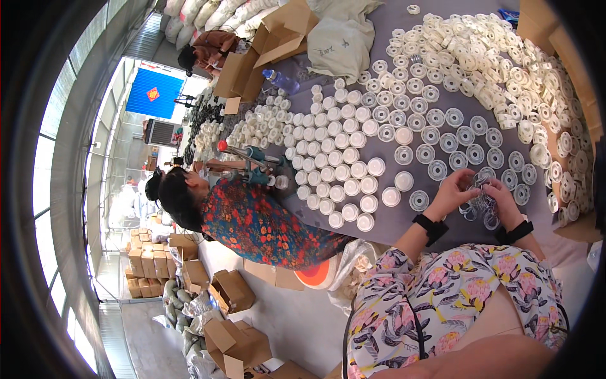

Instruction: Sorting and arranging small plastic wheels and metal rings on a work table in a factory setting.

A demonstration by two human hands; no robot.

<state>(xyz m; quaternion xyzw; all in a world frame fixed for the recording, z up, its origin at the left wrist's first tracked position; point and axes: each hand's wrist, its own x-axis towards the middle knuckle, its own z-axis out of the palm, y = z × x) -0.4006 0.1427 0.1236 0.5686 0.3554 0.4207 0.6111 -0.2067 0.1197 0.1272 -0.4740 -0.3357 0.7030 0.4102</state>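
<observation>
Close to the table's near edge, my two hands meet over a bunch of clear plastic rings. My left hand has its fingers curled on the rings from the left. From the other side my right hand closes on the same bunch, and its fingertips are partly hidden. Just beyond them, round white parts with clear rings lie flat in rows. Farther left, many smooth white caps stand close together on the grey table.
A large heap of white plastic wheel-like parts covers the far right, beside cardboard. On the left, a co-worker in a flowered top sits at a green hand press. A blue bottle and white sack stand behind.
</observation>
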